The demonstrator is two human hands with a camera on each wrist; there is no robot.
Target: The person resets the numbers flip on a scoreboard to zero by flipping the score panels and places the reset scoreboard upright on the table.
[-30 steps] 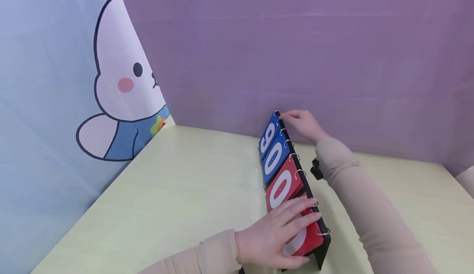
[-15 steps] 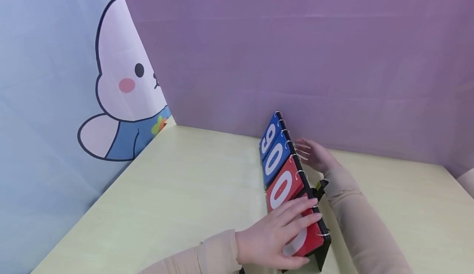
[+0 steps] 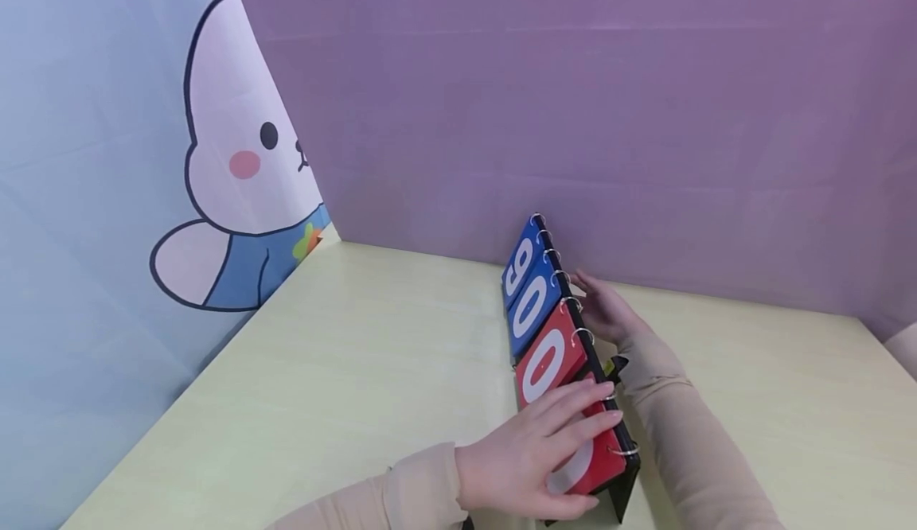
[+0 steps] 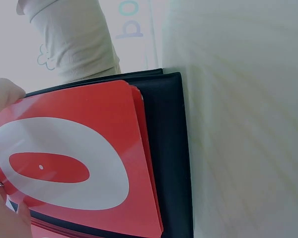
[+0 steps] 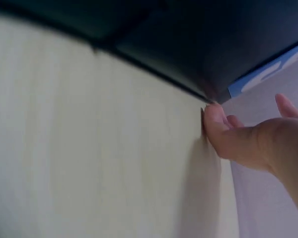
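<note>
A flip scoreboard (image 3: 544, 363) stands on the table like a tent, its number cards hung on metal rings along a black spine. Two blue cards (image 3: 530, 307) fill its far half and two red cards (image 3: 553, 355) the near half. My left hand (image 3: 533, 454) grips the near end, its fingers over the red card up to the spine and its thumb at the lower edge. Behind the far half, my right hand (image 3: 609, 311) has its thumb tip (image 5: 214, 113) at the black panel's (image 5: 154, 44) lower corner; the scoreboard partly hides its fingers in the head view.
The pale table (image 3: 344, 387) spreads out on both sides of the scoreboard. A purple cloth wall (image 3: 573, 100) rises right behind its far end. To the left hangs a light blue sheet (image 3: 86, 196) with a cartoon rabbit (image 3: 243, 132).
The right hand has come away from the rings at the far end of the spine and moved down and nearer, behind the scoreboard. My left hand and the scoreboard have stayed put.
</note>
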